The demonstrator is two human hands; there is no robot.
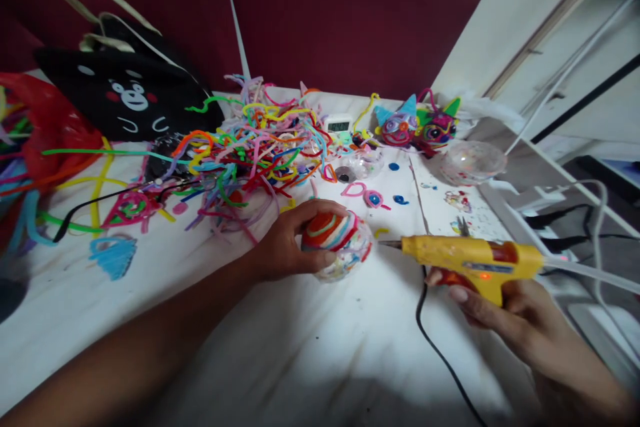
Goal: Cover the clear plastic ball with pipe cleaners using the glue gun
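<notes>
My left hand (293, 240) is closed around a clear plastic ball (345, 260) partly covered with coiled pipe cleaners in red, orange, white and blue. Closed on the handle of a yellow glue gun (450, 255), my right hand (505, 317) has fingers at the red trigger. The gun's metal nozzle points left at the ball, close to its right side; whether they touch I cannot tell. A glue stick (585, 270) sticks out of the back. Just beyond the ball lie a pink coiled piece with a blue centre (373, 199) and small blue coils (401, 200).
A tangled heap of pipe cleaners (260, 140) spreads behind my left hand. Farther back are a small digital timer (339, 125), two decorated balls with pointed ears (399, 125) and a clear bowl-like shell (473, 162). The gun's black cord (434, 340) crosses the table. A black bag (130, 97) stands left.
</notes>
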